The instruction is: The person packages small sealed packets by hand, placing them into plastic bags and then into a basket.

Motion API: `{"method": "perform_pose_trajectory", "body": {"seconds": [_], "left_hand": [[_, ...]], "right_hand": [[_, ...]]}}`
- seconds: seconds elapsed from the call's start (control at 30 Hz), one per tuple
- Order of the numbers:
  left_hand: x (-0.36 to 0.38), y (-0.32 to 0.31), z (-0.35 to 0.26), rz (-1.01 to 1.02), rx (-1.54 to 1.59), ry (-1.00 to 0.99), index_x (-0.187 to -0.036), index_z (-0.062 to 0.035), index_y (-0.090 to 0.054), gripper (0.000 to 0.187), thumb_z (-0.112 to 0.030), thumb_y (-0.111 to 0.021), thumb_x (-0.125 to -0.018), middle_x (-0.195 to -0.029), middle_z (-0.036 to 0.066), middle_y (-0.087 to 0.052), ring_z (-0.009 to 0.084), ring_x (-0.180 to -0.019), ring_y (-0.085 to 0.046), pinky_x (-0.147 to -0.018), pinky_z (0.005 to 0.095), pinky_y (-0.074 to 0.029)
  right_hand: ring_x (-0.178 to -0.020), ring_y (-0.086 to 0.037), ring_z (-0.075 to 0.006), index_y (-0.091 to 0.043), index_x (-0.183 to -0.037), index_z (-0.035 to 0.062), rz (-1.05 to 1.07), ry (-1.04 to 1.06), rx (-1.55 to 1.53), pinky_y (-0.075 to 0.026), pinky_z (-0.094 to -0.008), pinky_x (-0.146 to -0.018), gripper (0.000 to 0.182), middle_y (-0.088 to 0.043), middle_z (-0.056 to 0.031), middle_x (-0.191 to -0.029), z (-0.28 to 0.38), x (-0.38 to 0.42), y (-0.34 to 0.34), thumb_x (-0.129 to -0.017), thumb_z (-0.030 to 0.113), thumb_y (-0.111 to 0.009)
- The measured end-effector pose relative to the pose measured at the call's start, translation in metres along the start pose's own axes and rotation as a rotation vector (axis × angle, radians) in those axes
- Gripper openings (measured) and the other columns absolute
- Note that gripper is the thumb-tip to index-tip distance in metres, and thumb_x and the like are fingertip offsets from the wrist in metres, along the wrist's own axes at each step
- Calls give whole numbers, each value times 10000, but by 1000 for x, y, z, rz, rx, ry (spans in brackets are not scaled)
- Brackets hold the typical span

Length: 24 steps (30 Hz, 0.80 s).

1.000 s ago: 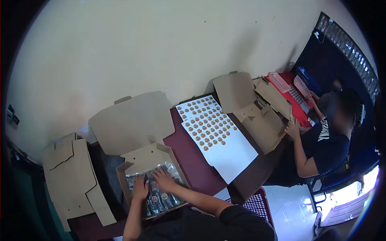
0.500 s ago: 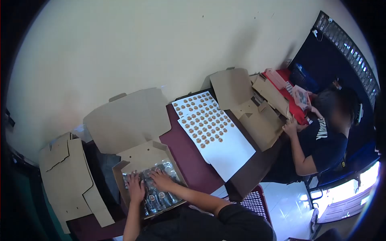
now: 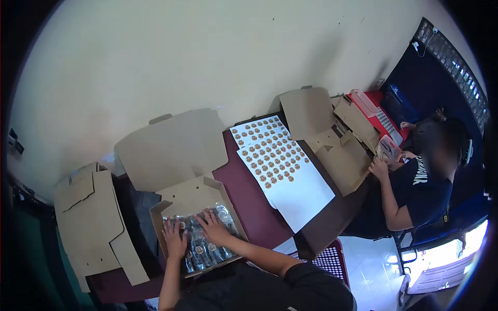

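Note:
An open cardboard box [image 3: 188,192] stands in front of me, its lid [image 3: 174,146] folded back toward the wall. Inside lie several clear plastic packets [image 3: 199,255] with dark contents and small round stickers. My left hand [image 3: 175,240] rests on the packets at the box's left side, fingers spread. My right hand [image 3: 213,228] lies flat on the packets near the middle, its fingers also apart. Neither hand is wrapped round a packet.
White sheets [image 3: 302,199] with rows of round stickers lie on the dark red table [image 3: 241,194]. Closed cardboard boxes [image 3: 96,223] stand at the left. Another open box [image 3: 340,163] is at the right, beside co-workers [image 3: 415,192] and a red surface [image 3: 381,111].
The view has shifted slightly. My hands stay on the packets, the right one's fingers now more spread. At the right, a co-worker's pink packet has moved down toward the open box.

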State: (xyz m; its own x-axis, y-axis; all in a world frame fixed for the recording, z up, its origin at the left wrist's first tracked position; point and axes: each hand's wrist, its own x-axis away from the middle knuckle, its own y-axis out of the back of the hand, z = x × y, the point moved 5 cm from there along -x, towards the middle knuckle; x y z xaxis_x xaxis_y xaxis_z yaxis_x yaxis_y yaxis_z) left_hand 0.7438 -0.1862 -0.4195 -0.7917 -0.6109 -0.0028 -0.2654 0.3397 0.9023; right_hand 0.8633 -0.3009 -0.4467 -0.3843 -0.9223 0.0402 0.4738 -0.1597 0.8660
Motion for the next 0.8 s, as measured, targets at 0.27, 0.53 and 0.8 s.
{"method": "perform_pose_trajectory", "body": {"seconds": [0.27, 0.53, 0.8], "left_hand": [[21, -20, 7, 268, 47, 71, -1406, -116, -231, 618, -284, -487, -870, -1454, 121, -235, 382, -1352, -118, -1059, 576, -90], [31, -19, 2, 172, 136, 107, -1420, -115, -165, 716, -242, -551, -831, -1467, 189, -119, 416, -1335, -133, -1061, 550, -134], [55, -41, 7, 246, 106, 147, -1423, -159, -179, 676, -295, -516, -853, -1469, 207, -92, 460, -1308, -171, -1030, 590, -167]], "right_hand": [[-1341, -151, -403, -152, -1430, 190, 67, 2, 53, -221, -546, -1034, 679, -125, -140, -1482, -13, 13, -14, -871, 349, -503], [-1336, -182, -387, -176, -1426, 195, 116, -32, 44, -243, -548, -1017, 671, -163, -120, -1476, -11, 16, -9, -863, 317, -520], [-1313, -238, -384, -245, -1404, 172, 62, -1, 103, -308, -516, -986, 649, -213, -126, -1458, -12, 16, -10, -843, 307, -541]]}}
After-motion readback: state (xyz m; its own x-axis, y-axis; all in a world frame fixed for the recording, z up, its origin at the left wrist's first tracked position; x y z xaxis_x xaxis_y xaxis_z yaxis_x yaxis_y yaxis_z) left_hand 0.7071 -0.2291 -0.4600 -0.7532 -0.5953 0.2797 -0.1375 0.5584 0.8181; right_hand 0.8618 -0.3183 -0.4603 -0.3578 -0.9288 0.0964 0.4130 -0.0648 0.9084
